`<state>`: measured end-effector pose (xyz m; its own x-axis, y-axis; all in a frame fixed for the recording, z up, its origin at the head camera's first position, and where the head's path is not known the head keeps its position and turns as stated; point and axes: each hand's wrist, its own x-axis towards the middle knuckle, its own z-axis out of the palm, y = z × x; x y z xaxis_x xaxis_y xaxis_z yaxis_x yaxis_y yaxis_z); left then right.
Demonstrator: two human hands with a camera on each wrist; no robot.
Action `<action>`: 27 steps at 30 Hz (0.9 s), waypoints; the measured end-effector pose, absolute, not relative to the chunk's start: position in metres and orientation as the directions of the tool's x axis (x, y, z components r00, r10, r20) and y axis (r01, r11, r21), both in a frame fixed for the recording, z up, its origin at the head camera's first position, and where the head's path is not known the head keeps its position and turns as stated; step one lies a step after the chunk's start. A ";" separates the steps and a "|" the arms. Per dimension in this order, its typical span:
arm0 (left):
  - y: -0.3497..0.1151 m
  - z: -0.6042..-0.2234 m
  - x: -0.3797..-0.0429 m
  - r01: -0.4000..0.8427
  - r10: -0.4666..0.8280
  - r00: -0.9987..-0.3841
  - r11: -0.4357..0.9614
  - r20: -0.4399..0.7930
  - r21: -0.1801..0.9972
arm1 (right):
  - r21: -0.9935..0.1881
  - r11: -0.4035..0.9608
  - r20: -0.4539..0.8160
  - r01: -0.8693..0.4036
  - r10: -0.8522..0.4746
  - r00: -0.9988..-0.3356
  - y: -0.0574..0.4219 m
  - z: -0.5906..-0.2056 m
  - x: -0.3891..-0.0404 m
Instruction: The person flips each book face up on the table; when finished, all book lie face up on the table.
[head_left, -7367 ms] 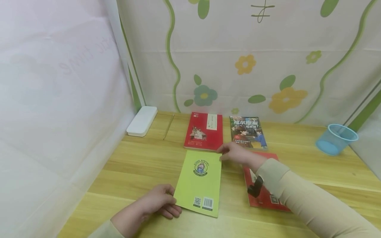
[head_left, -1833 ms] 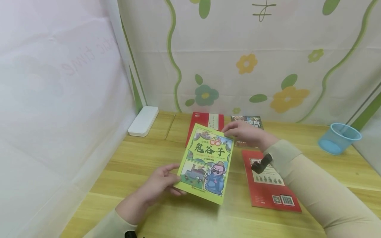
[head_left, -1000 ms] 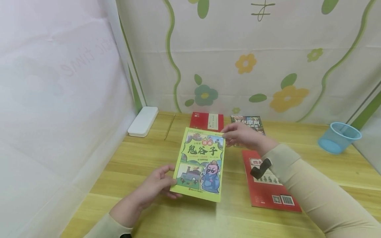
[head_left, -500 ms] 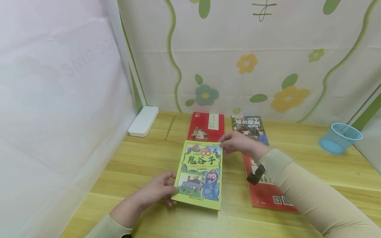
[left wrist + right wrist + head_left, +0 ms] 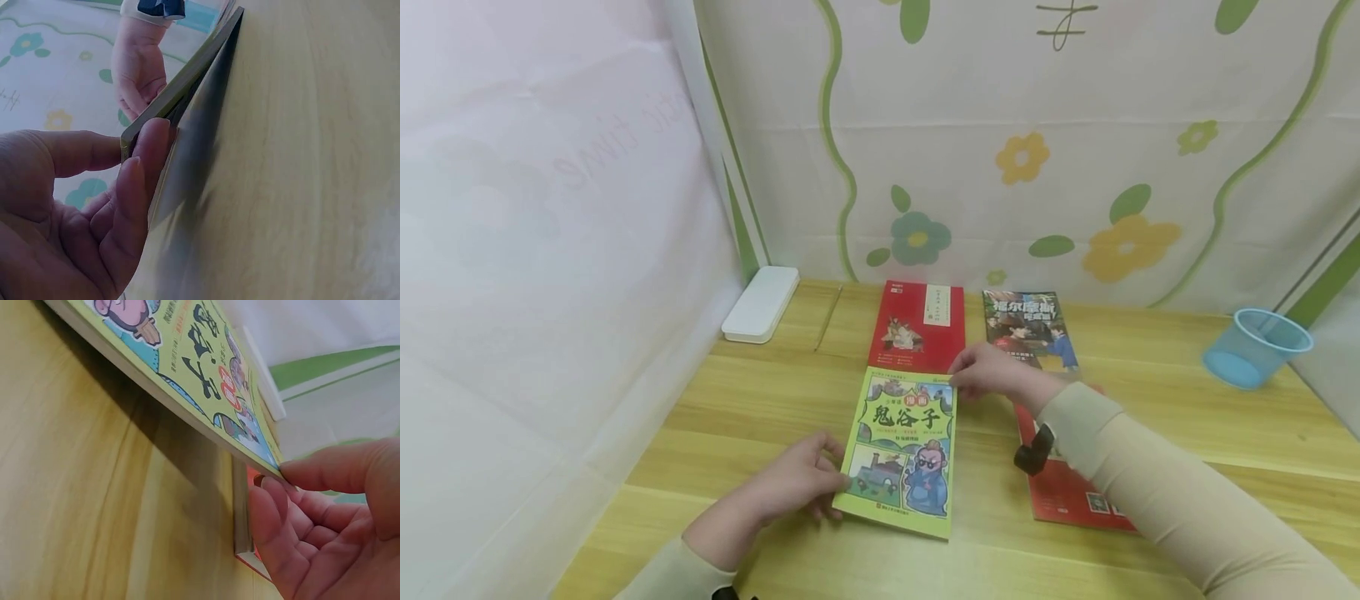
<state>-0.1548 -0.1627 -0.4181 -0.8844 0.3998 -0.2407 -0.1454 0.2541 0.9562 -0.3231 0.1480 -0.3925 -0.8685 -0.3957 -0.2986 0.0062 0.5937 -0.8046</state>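
A yellow-green comic book (image 5: 887,429) lies front cover up in the head view, its top edge right at a red book (image 5: 917,325). My left hand (image 5: 797,479) pinches its lower left corner, thumb above and fingers beneath. The top right corner is pinched by my right hand (image 5: 992,373). In the left wrist view, the book's page edge (image 5: 181,81) slants above the tabletop, with a dark gap underneath. The right wrist view shows its cover (image 5: 206,359) tilted over a shadow on the wood.
A dark illustrated book (image 5: 1030,329) lies at the back, behind my right hand. Another red book (image 5: 1060,492) is partly hidden under my right forearm. A white case (image 5: 762,305) and a thin stick (image 5: 828,318) lie back left; a blue mesh cup (image 5: 1255,348) stands right.
The comic book first showed its plain back cover; it has been turned front cover up. Over the last second both hands have lowered it toward the table, uncovering the red book behind.
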 end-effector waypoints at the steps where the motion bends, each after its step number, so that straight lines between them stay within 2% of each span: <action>1: -0.162 -0.419 -0.155 -0.142 0.397 -0.886 0.262 -0.241 0.954 | -0.799 0.601 -0.297 0.000 -0.395 -0.869 0.147 -0.393 -0.323; 10: -0.161 -0.424 -0.160 -0.149 0.400 -0.872 0.329 -0.281 0.932 | -0.754 0.656 -0.324 0.002 -0.370 -0.871 0.143 -0.396 -0.321; 27: -0.160 -0.425 -0.163 -0.170 0.379 -0.862 0.410 -0.337 0.896 | -0.695 0.718 -0.290 -0.040 -0.330 -0.898 0.134 -0.399 -0.319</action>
